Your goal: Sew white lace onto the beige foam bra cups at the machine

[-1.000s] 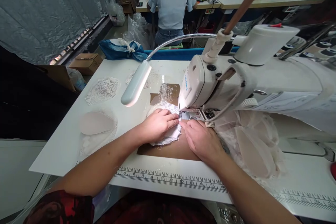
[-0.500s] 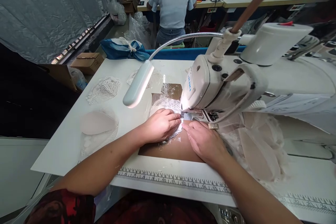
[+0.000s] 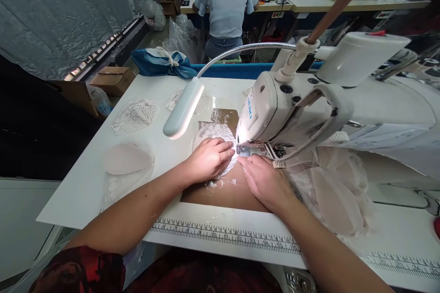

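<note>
A white lace piece [image 3: 215, 133], rounded like a bra cup, lies under the needle end of the white JUKI sewing machine [image 3: 263, 116]. My left hand [image 3: 210, 159] rests flat on top of the lace, its fingers stretched toward the needle. At the lace's right edge, just in front of the needle, my right hand [image 3: 266, 178] has its thumb and forefinger closed on the border. The exact grip of those fingertips is partly hidden. Beneath both hands is a brown, tape-covered sheet [image 3: 223, 197] on the table.
A lamp [image 3: 184, 109] on a bendable neck hangs over the work. Lace pieces [image 3: 134, 116] and a beige cup [image 3: 128, 159] lie to the left. More beige cups and lace [image 3: 338, 197] are heaped right. A printed ruler [image 3: 227, 236] follows the front edge. A person [image 3: 225, 4] sits beyond.
The lace has turned slightly under the needle, and both hands have shifted a little with it. My view has also moved slightly.
</note>
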Tool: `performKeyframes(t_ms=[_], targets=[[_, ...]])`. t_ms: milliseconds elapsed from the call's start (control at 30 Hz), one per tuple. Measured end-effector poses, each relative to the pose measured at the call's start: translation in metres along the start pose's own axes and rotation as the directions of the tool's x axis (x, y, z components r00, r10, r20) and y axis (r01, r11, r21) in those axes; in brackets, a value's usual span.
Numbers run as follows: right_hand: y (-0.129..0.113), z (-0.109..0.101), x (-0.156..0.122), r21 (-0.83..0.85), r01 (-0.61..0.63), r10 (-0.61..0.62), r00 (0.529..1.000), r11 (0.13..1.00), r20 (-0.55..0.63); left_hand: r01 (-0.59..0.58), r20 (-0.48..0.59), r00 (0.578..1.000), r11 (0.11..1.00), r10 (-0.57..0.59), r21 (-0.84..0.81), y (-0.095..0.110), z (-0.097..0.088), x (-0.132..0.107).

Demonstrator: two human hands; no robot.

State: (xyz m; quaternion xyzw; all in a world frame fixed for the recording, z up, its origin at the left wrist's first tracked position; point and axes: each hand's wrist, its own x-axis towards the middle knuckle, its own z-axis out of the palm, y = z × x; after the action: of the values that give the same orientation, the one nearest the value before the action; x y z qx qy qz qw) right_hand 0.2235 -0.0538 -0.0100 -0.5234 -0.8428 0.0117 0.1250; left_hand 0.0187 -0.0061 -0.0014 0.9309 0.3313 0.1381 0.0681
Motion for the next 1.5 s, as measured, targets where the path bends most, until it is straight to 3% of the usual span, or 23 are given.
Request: performKeyframes(t_ms=[267, 533, 800, 1200, 1500], targets=[[0.001, -0.005, -0.001, 0.092, -0.064, 0.061, 0.998, 0.994, 0.036, -0.130, 0.040, 0.991, 0.991, 0.131, -0.013, 0.003, -0.009, -0.009], [-0.002, -0.006, -0.001, -0.006, 0.070, -0.070, 0.996, 0.997, 0.049, -0.230, 0.080, 0.970, 0.973, 0.232, -0.034, -0.002, -0.010, -0.011], [-0.003, -0.003, 0.000, -0.026, -0.001, 0.001, 1.000, 1.000, 0.014, -0.123, 0.072, 0.990, 0.992, 0.122, 0.001, 0.007, -0.008, -0.006], [-0.001, -0.003, -0.003, 0.052, -0.056, 0.054, 0.998, 0.997, 0.031, -0.129, 0.043, 0.990, 0.990, 0.132, -0.063, 0.004, -0.007, -0.009], [-0.001, -0.007, -0.005, 0.099, 0.099, -0.100, 0.995, 0.990, 0.006, -0.186, -0.011, 0.982, 0.973, 0.186, -0.133, 0.001, -0.009, -0.011]])
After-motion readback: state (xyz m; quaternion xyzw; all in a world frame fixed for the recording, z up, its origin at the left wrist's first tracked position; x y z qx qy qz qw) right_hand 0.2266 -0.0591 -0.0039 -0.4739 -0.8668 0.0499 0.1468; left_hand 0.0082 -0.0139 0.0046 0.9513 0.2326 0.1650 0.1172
